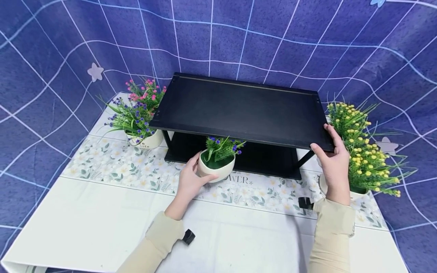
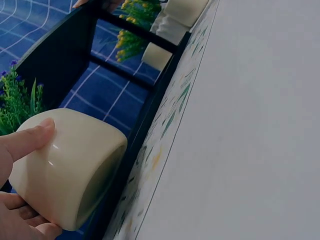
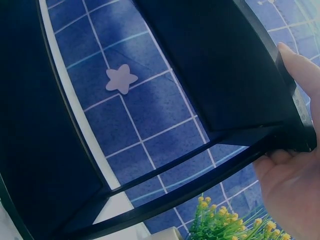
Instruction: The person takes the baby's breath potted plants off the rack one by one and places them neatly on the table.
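Observation:
My left hand point(image 1: 189, 178) grips a cream flowerpot point(image 1: 216, 171) by its side, thumb in front. Small blue-purple flowers point(image 1: 223, 147) and green leaves grow from it. The pot is at the front opening of a black two-tier shelf point(image 1: 239, 110), and its underside shows in the left wrist view. The flower tops lie close to the upper board's front edge. My right hand point(image 1: 334, 167) holds the upper board's front right corner, its thumb on the front edge. In the right wrist view, the right hand point(image 3: 292, 185) has its fingers beneath that corner.
Left of the shelf stand a pot of purple flowers point(image 1: 145, 139) and pink flowers point(image 1: 146, 93) behind it. Yellow-flowered plants point(image 1: 363, 159) stand to the right. A floral runner point(image 1: 136, 170) crosses the white table point(image 1: 102, 220). Behind hangs a blue gridded cloth point(image 1: 239, 34).

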`<state>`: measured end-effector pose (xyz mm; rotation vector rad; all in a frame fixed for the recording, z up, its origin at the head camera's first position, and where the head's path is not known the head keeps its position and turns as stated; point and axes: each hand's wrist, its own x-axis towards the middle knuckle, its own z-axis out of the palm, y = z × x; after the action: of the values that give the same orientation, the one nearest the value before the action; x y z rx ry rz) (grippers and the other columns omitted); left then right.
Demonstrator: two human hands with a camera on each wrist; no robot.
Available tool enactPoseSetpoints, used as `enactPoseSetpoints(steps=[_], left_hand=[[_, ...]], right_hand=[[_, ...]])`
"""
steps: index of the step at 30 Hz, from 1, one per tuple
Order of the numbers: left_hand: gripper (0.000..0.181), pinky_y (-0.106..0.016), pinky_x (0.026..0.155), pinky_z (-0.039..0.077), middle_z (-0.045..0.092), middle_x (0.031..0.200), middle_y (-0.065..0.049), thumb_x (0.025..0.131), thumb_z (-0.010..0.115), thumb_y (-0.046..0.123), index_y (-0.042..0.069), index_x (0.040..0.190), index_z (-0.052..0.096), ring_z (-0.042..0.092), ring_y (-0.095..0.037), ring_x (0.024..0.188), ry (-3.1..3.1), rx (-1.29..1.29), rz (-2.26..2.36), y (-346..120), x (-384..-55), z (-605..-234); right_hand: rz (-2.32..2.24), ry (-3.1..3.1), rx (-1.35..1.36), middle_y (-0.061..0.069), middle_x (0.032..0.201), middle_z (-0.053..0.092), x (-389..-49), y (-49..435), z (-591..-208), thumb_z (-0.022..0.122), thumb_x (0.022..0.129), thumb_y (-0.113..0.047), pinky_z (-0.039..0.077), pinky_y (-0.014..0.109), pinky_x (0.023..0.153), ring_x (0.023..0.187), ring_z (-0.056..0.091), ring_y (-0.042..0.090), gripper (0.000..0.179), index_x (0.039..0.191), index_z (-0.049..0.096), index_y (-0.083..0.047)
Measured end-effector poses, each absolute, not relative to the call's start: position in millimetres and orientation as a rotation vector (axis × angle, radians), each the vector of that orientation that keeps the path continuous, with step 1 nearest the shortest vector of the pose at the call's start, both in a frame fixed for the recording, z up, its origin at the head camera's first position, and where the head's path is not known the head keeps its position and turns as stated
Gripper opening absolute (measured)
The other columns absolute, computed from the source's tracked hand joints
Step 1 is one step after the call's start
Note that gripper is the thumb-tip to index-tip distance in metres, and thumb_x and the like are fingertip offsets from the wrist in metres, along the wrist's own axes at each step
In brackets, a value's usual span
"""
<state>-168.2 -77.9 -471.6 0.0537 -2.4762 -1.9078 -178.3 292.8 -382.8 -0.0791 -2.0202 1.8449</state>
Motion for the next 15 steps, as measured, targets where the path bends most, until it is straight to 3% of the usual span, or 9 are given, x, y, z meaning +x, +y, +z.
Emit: enactPoseSetpoints(steps=[9,15], left_hand=[[0.094,-0.029,0.116,0.034,0.04,0.154,-0.003,0.068,0.089,0.022,0.019,0.148,0.04,0.036,-0.021,0.143,-2.472,0.176,-1.99,-105,-154,-473],[0.093,-0.029,0.114,0.035,0.042,0.152,-0.009,0.069,0.088,0.019,0.017,0.148,0.04,0.039,-0.023,0.142,-2.462,0.212,-1.997,-120,-147,-471]], right_hand=[[1.822,-2.027,-0.081,0.001,0.152,0.042,-178,294,-383,0.068,0.088,-0.003,0.045,0.005,0.089,0.139,0.042,0.012,0.066,0.147,0.042,-0.013],[1.825,-2.033,-0.075,0.001,0.152,0.042,-178,294,-384,0.068,0.088,-0.003,0.045,0.006,0.091,0.139,0.041,0.013,0.066,0.148,0.041,-0.012]])
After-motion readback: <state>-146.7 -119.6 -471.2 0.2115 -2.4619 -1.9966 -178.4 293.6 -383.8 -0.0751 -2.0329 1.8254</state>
